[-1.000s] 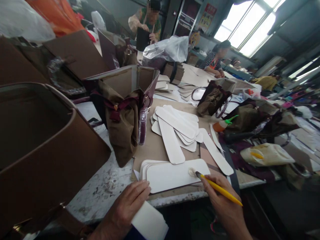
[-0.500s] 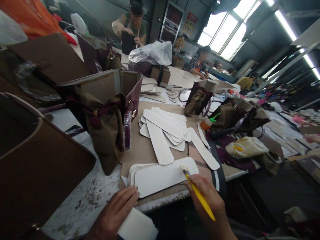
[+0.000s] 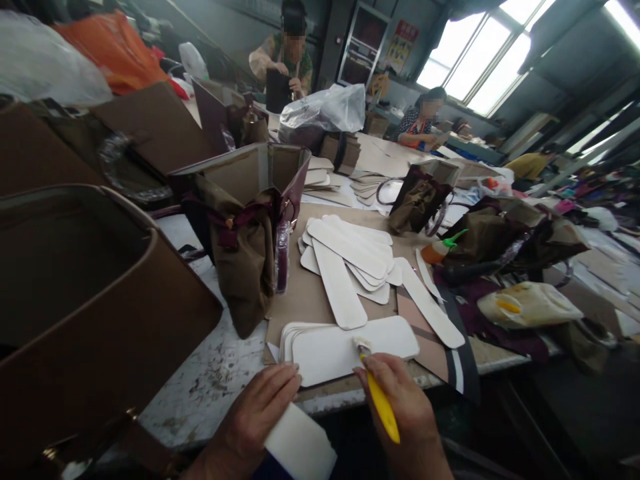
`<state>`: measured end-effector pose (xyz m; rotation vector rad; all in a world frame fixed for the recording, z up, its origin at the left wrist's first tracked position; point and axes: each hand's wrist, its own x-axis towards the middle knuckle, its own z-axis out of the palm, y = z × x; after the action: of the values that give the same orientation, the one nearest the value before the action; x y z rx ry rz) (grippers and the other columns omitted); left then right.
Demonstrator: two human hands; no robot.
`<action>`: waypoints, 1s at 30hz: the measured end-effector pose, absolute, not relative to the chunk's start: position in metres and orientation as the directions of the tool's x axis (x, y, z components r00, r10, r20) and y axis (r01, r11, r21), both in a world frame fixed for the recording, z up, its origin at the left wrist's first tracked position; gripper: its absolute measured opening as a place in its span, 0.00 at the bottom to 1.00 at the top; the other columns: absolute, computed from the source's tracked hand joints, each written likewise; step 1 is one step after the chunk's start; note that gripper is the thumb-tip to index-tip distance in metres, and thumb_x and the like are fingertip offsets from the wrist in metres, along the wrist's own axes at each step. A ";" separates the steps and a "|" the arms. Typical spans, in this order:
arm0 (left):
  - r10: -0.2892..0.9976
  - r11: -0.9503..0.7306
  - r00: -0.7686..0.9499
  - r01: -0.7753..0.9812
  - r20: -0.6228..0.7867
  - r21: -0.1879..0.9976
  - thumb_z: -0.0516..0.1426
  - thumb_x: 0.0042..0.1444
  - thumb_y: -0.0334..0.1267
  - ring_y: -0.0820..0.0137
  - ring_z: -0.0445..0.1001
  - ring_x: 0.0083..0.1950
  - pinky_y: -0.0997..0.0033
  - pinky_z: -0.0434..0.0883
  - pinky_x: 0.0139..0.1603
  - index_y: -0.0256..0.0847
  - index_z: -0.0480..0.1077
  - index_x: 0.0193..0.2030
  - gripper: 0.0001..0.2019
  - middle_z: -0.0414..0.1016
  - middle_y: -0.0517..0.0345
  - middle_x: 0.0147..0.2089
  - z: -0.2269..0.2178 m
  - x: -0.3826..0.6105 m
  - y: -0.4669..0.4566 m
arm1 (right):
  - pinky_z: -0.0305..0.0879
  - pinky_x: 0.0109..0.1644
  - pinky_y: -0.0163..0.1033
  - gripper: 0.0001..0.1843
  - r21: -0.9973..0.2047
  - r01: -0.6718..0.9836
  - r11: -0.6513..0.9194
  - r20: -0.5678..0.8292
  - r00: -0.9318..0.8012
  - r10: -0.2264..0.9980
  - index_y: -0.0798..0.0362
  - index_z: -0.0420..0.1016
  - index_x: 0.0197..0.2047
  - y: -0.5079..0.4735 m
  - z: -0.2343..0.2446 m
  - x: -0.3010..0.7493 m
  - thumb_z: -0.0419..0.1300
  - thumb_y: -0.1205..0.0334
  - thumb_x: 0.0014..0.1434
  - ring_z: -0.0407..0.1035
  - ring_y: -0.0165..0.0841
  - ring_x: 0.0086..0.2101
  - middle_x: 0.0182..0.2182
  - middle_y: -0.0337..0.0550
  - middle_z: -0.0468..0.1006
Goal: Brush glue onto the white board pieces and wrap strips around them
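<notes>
My right hand (image 3: pixel 403 407) is closed around the yellow handle of a brush (image 3: pixel 383 407). Its pale-coated bristles touch a white rounded panel (image 3: pixel 325 353), right of its middle. That panel tops a small stack whose left edges are fanned. At the stack's near left corner, my left hand (image 3: pixel 260 413) presses its fingers together on the panel edge. A white flat piece (image 3: pixel 303 443) sticks out below that palm; its far end is hidden. Behind the stack lies a loose pile of similar white panels (image 3: pixel 345 247), one reaching down to the stack.
A brown and purple handbag (image 3: pixel 245 267) stands left of the pile, a larger brown bag (image 3: pixel 100 280) nearer me. Rightward are an orange bottle with green nozzle (image 3: pixel 440 247), a cream container (image 3: pixel 530 305) and more bags (image 3: pixel 520 233). Two people (image 3: pixel 287 60) work across the table.
The brush has moved left along the panel, from near its right end toward the middle. My left hand stays at the corner. The view has turned left.
</notes>
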<state>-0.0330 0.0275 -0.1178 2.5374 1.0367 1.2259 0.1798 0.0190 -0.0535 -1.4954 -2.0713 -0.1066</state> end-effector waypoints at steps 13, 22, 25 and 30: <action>0.624 -0.752 0.409 0.547 0.666 0.368 0.49 0.58 0.27 0.64 0.63 0.55 0.65 0.69 0.51 0.30 0.64 0.50 0.14 0.69 0.43 0.49 -0.113 -0.030 0.024 | 0.67 0.34 0.37 0.10 -0.826 0.562 0.034 0.161 0.177 0.971 0.54 0.71 0.31 0.024 -0.032 0.155 0.57 0.55 0.54 0.68 0.33 0.28 0.27 0.41 0.72; 0.697 -0.700 0.274 0.462 0.663 0.545 0.50 0.57 0.27 0.65 0.65 0.53 0.65 0.67 0.52 0.35 0.66 0.49 0.13 0.69 0.46 0.48 -0.101 -0.028 0.019 | 0.61 0.43 0.43 0.11 -0.516 0.853 0.077 0.500 0.227 0.836 0.54 0.70 0.33 0.025 -0.011 0.224 0.57 0.54 0.54 0.66 0.37 0.35 0.31 0.44 0.71; 0.918 -0.394 0.149 0.231 0.368 0.890 0.51 0.57 0.33 0.66 0.70 0.45 0.69 0.69 0.46 0.38 0.68 0.46 0.11 0.72 0.49 0.43 -0.072 -0.024 0.011 | 0.61 0.44 0.40 0.10 -0.566 0.812 0.142 0.459 0.167 0.873 0.53 0.70 0.33 0.014 0.001 0.216 0.54 0.55 0.55 0.66 0.36 0.36 0.32 0.44 0.71; 0.820 0.555 0.347 -0.290 -0.455 0.779 0.50 0.53 0.54 0.76 0.64 0.17 0.79 0.63 0.18 0.32 0.66 0.39 0.23 0.66 0.60 0.18 -0.034 -0.002 0.000 | 0.65 0.35 0.33 0.14 -0.836 0.548 0.010 0.069 0.087 0.994 0.53 0.70 0.34 0.001 -0.016 0.179 0.53 0.50 0.55 0.68 0.33 0.30 0.27 0.40 0.72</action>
<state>-0.0019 -0.0005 -0.0338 0.6535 0.9584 0.7899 0.1795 0.0006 -0.0157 -1.6320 -1.5522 0.7680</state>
